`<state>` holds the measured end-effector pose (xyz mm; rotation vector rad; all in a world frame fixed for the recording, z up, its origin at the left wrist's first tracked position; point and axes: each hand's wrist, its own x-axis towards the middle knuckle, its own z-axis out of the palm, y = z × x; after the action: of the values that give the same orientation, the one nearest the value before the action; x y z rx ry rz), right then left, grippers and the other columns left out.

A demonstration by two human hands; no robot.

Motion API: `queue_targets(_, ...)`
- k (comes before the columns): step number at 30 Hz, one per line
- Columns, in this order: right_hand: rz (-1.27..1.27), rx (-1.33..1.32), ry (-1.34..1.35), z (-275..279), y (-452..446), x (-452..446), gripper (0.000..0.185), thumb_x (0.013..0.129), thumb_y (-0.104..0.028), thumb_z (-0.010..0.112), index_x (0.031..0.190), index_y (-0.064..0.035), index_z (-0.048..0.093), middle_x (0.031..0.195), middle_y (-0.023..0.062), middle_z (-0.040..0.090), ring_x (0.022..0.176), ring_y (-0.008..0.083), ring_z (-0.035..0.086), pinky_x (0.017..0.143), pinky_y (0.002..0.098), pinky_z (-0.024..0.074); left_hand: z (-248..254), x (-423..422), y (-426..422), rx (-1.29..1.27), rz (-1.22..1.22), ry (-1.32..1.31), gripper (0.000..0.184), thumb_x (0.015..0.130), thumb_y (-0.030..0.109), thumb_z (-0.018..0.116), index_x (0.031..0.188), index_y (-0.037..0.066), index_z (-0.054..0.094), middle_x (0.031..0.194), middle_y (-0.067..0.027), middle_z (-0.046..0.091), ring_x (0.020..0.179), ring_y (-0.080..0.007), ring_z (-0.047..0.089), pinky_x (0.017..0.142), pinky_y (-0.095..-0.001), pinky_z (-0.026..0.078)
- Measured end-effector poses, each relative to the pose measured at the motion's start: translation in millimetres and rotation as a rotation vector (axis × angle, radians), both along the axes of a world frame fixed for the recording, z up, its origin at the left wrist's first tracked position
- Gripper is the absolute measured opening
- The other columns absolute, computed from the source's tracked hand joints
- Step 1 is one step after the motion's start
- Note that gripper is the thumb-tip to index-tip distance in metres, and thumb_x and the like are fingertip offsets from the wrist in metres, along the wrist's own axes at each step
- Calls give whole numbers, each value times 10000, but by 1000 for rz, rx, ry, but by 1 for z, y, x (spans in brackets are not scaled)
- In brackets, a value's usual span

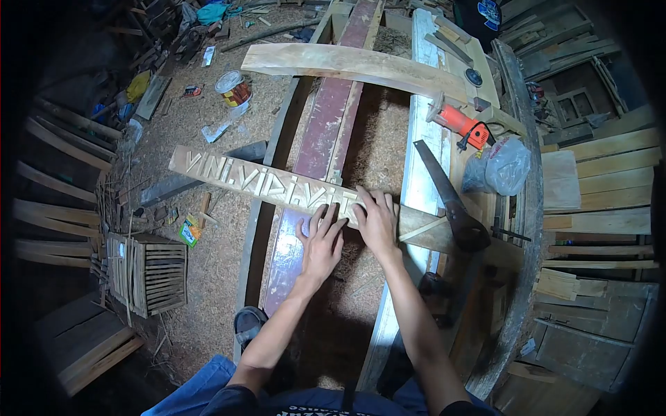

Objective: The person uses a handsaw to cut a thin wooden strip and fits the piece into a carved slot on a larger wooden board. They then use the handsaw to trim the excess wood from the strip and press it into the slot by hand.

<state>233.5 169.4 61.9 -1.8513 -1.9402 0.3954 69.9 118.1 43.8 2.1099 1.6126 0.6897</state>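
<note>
A long wooden plank [277, 191] lies crosswise over the bench, bearing pale raised wooden letters [239, 175] that read roughly "VINI.VIDI.VI". Further letters at the right are partly covered by my hands. My left hand [322, 243] rests at the plank's near edge, fingers spread and fingertips touching the last letters. Just to its right, my right hand [378, 222] reaches across the plank with fingers stretched out over it. Whether a small letter piece sits under the right fingertips, I cannot make out. A thin pale strip [423, 229] lies on the plank right of my hands.
A handsaw [451, 197] lies on the right, by an orange power tool [461, 125] and a clear plastic bag [508, 166]. Another curved plank [347, 62] spans the bench's far part. A paint bucket [232, 89] and a slatted crate [149, 274] stand on the sawdust-covered floor at left.
</note>
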Motion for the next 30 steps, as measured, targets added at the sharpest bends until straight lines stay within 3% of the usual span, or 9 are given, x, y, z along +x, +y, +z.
queue_targets(5,-80,127,10,-12,11,-4,220,950,-193,660,1133,-85,715,1058,81,680,1052,280,600,913,447,416,4,4,8,17,20,-19,383,902,111,679,1283,146,667,1579,-83,450,1494,-321,326,1171,-614,101)
queue_targets(9,-136,178,83,3,-2,17,193,933,-144,673,1080,-24,705,1073,115,710,1030,316,625,900,435,461,17,15,8,70,13,-12,368,911,111,668,1278,140,669,1524,-85,505,1454,-317,379,1158,-595,150)
queue_targets(11,-149,217,120,6,-18,39,202,916,-139,691,1086,-32,708,1012,127,720,969,323,644,883,437,465,22,27,7,25,-44,-112,340,925,126,659,1265,130,675,1401,-79,598,1361,-293,475,1121,-557,232)
queue_targets(12,-149,229,137,10,-27,51,201,910,-135,697,1083,-32,711,1002,128,722,954,325,649,877,436,467,25,38,5,46,-83,-129,328,934,147,661,1259,107,677,1220,-75,665,1194,-271,567,1043,-495,325)
queue_targets(15,-201,242,130,17,-52,92,195,893,-123,707,1061,-23,713,1001,149,715,955,346,645,864,454,481,35,78,0,1,-202,-103,336,919,176,690,1241,81,679,1142,-88,680,1084,-283,595,956,-446,388)
queue_targets(22,-394,222,140,-1,-81,143,193,908,-96,673,1057,24,691,1046,204,678,986,408,621,894,492,492,20,157,4,7,-267,14,414,840,115,725,1241,51,648,1140,-164,651,1110,-343,602,962,-463,456)
queue_targets(25,-338,241,181,-9,-84,144,197,903,-84,673,1058,37,686,1061,220,670,1014,431,611,894,496,491,12,158,5,-160,-330,20,481,763,36,705,1239,36,636,1183,-200,635,1169,-382,582,986,-486,465)
queue_targets(28,-390,237,303,-11,-83,141,201,890,-88,686,1051,31,695,1045,220,678,1005,426,623,887,496,498,12,159,0,-94,-315,-24,475,764,-36,701,1234,-14,631,1164,-233,645,1067,-425,620,931,-461,516)
queue_targets(30,-417,213,375,-16,-77,135,187,884,-91,702,1037,18,706,978,215,692,929,386,668,826,466,526,16,160,-3,-289,-157,-271,454,771,-40,693,1223,-39,640,1152,-250,654,1011,-387,670,885,-411,546)
